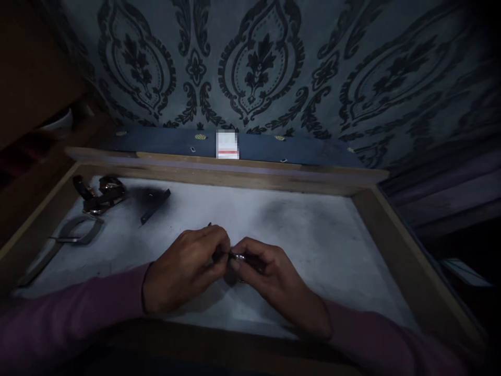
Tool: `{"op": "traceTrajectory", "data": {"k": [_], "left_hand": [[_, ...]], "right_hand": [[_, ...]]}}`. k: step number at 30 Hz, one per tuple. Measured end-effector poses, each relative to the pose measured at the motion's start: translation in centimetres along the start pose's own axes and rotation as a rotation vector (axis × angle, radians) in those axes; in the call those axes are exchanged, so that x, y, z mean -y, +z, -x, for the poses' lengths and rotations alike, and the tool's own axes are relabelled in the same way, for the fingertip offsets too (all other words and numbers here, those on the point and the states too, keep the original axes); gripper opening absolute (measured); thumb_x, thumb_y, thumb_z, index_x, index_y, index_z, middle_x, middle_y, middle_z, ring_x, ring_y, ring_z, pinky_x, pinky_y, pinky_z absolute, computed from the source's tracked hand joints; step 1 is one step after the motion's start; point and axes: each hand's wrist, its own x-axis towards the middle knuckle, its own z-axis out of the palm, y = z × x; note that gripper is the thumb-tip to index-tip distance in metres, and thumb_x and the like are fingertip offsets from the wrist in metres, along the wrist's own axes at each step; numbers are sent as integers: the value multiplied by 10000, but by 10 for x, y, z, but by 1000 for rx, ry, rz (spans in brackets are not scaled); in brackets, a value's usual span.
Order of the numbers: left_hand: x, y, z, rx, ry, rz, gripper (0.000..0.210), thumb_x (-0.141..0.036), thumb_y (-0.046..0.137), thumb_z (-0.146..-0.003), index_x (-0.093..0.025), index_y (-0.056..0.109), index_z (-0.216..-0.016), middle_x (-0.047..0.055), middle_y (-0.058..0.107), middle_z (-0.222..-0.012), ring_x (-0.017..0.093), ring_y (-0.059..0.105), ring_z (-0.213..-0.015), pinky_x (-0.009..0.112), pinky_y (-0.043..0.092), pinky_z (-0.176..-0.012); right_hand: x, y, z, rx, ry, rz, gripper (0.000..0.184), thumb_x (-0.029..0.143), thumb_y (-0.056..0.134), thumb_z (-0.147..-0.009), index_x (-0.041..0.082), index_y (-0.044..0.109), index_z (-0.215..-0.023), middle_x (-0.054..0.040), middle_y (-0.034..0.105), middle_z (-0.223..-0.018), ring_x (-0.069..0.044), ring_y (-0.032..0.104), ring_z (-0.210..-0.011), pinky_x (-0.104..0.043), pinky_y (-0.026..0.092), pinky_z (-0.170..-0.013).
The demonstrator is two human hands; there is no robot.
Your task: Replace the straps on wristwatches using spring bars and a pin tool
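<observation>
One wooden tray (395,245) lies under two hands (186,271), right grip (279,279) pinching one shiny piece (239,257), left grip (188,269) unclear.

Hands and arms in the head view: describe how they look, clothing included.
The left hand and right hand are bare, with no gloves. Both arms wear long, dull purple sleeves: the left sleeve ends at the wrist, as does the right sleeve, which sits in deeper shadow. No print shows on either in this dim light.
</observation>
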Motion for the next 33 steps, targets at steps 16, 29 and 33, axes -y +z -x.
{"op": "traceTrajectory", "data": {"k": [16,29,33], "left_hand": [[5,-8,-6,-129,-102,149,113,-154,530,-872,-175,517,-762,-45,525,-674,82,459,-578,193,337,-512],[27,0,-17,1,-477,952,329,-334,735,-767,-154,628,-1020,-37,552,-693,62,458,-516,179,304,-442],[26,0,-17,32,-430,1073,281,-306,753,-767,-128,679,-971,-23,589,-650,58,477,-506,180,328,-456]], "right_hand": [[2,-10,-4,-72,46,-154,250,395,670,-845,157,634,-778,27,533,-620,-86,467,-547,-211,403,-516],[3,-17,-7,-94,133,-322,246,383,747,-784,150,671,-763,-1,626,-691,-78,501,-567,-199,397,-517],[4,-16,-7,-45,112,-330,230,371,728,-807,153,682,-749,12,611,-658,-72,488,-553,-195,393,-515]]}}
